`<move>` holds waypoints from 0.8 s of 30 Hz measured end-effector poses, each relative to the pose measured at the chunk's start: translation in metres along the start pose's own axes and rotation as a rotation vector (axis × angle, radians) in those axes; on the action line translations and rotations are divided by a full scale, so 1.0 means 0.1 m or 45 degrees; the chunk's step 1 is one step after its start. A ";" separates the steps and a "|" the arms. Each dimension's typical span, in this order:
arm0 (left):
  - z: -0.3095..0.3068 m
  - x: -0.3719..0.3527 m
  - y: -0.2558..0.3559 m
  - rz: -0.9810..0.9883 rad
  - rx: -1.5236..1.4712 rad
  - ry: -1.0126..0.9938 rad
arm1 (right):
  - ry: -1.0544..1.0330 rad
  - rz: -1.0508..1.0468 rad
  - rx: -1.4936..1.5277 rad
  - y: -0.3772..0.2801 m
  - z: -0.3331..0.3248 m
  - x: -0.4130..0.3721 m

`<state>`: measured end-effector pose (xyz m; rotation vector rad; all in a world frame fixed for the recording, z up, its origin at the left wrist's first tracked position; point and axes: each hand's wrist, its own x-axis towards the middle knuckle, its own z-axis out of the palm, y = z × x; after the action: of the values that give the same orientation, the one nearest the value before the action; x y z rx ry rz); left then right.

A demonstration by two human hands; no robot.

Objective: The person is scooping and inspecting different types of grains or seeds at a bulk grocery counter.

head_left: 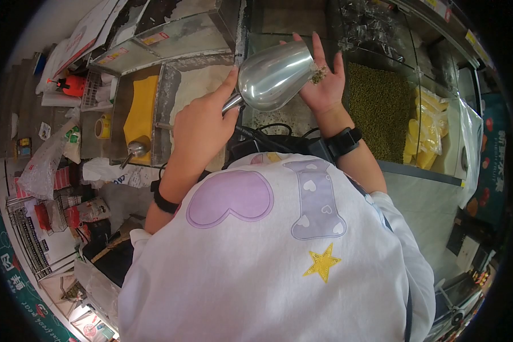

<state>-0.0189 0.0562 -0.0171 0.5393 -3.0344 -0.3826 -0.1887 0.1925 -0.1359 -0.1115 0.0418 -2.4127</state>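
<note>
A shiny metal scoop [275, 77] is gripped by its handle in my left hand [202, 122], whose index finger stretches along the scoop's back. The scoop tilts up to the right, its mouth beside my right palm. My right hand [328, 88] is open, palm up with fingers spread. A small cluster of pale greenish grains [318, 74] lies at the palm, by the scoop's rim. Beneath the hands is a bin [282, 111] with a few scattered grains on its bottom.
To the right, a bin of green beans [379, 108] adjoins yellow packets [427, 125]. On the left are a bin of whitish powder [196, 85], a yellow sheet [141, 111] and a second metal scoop [137, 150]. Glass dividers [413, 102] separate the bins.
</note>
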 end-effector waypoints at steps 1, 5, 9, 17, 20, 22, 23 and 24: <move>0.00 0.00 0.00 0.003 -0.007 0.005 | -0.008 0.007 -0.001 0.00 -0.01 0.00; -0.05 0.03 0.06 -0.113 -0.027 -0.084 | -0.031 0.018 0.020 0.01 -0.04 0.02; -0.02 0.04 0.04 -0.095 -0.021 -0.065 | -0.025 -0.005 -0.007 0.03 -0.05 0.04; 0.00 0.07 0.03 -0.108 -0.075 -0.060 | -0.025 0.083 0.101 0.00 -0.02 0.03; 0.03 0.10 0.00 -0.099 -0.119 -0.041 | -0.015 0.093 0.114 0.00 -0.02 0.03; 0.04 0.11 0.00 -0.096 -0.133 -0.044 | 0.013 0.078 0.073 0.00 0.00 0.02; 0.04 0.12 -0.01 -0.095 -0.148 -0.047 | 0.013 0.078 0.073 0.01 0.00 0.02; 0.04 0.12 -0.01 -0.094 -0.147 -0.047 | 0.024 0.079 0.050 0.01 0.01 0.02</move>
<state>-0.0303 0.0523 -0.0211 0.6447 -3.0094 -0.5735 -0.1893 0.1908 -0.1352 -0.0679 0.0063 -2.3517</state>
